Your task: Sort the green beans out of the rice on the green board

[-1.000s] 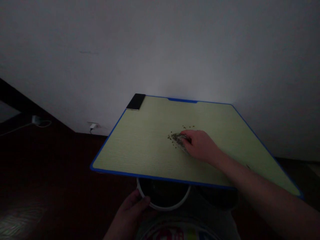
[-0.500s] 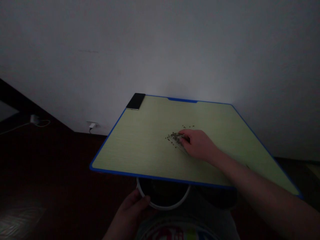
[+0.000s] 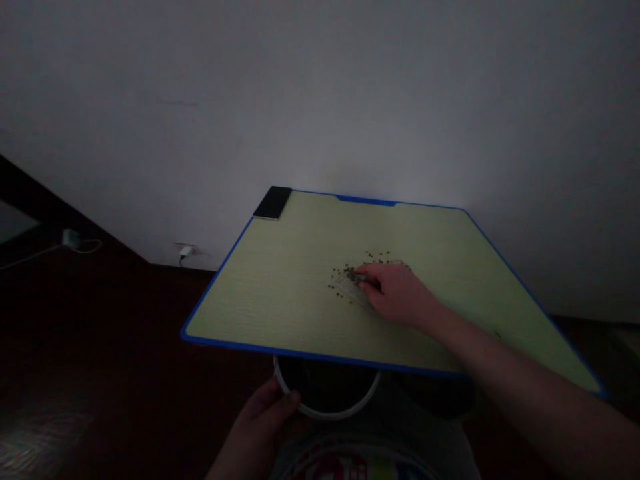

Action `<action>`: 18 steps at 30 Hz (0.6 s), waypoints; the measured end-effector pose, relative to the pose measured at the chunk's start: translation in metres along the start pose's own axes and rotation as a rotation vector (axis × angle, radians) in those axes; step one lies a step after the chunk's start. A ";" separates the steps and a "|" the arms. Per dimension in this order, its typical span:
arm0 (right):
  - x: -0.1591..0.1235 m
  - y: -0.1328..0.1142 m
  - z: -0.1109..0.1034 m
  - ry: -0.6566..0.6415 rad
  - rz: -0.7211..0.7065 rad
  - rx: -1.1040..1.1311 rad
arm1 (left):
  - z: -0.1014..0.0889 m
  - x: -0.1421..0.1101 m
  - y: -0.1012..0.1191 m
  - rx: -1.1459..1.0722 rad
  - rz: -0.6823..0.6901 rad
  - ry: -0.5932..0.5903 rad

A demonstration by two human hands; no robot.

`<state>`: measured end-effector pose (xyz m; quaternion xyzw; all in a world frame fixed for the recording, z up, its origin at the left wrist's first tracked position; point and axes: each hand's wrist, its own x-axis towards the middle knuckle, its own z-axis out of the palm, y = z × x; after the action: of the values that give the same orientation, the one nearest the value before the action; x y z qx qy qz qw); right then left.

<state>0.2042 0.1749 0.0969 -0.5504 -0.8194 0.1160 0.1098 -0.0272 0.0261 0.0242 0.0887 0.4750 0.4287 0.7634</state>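
Observation:
A table with a pale wood-look top and a blue edge stands before me. My right hand is over its middle, thumb and forefinger drawn together on small dark grains. Under these fingers lies a pale, see-through thing; the hand covers much of it, so I cannot tell if it is a dish or a sheet. More grains are scattered around it. Below the near table edge, my left hand grips the white rim of a bucket. The inside is dark, and the tabletop hides its far side.
A black phone lies at the table's far left corner. The wall rises right behind the table. At the lower left are a plugged-in charger and a white cable. A small dark mark shows near my right forearm.
My right hand's fingers have shifted slightly over the see-through thing, which now lies flatter. More grains are spread beyond and beside the hand. The left hand and bucket have stayed put.

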 end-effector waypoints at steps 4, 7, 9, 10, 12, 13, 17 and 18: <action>-0.016 0.007 -0.002 -0.002 0.054 -0.021 | 0.001 -0.001 0.001 -0.004 0.000 0.019; -0.030 0.009 -0.004 -0.006 0.089 -0.029 | 0.002 -0.002 0.001 -0.024 -0.022 0.024; -0.036 0.007 -0.005 -0.013 0.088 -0.033 | 0.002 -0.002 0.001 -0.033 -0.021 0.016; -0.038 0.006 -0.005 -0.012 0.078 -0.034 | 0.002 -0.001 0.000 -0.030 -0.015 0.014; -0.039 0.003 -0.003 -0.008 0.055 -0.038 | 0.002 -0.001 0.000 -0.007 0.005 0.015; -0.038 0.002 -0.003 -0.007 0.046 -0.037 | 0.002 -0.001 0.000 -0.004 0.011 0.008; -0.028 -0.001 0.000 0.006 0.051 -0.036 | 0.000 0.000 -0.002 -0.071 -0.024 -0.054; -0.025 -0.002 0.000 0.012 0.053 -0.040 | 0.000 0.000 -0.002 -0.081 -0.027 -0.065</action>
<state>0.2117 0.1515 0.0956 -0.5747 -0.8061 0.0993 0.1006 -0.0264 0.0250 0.0225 0.0654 0.4332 0.4341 0.7872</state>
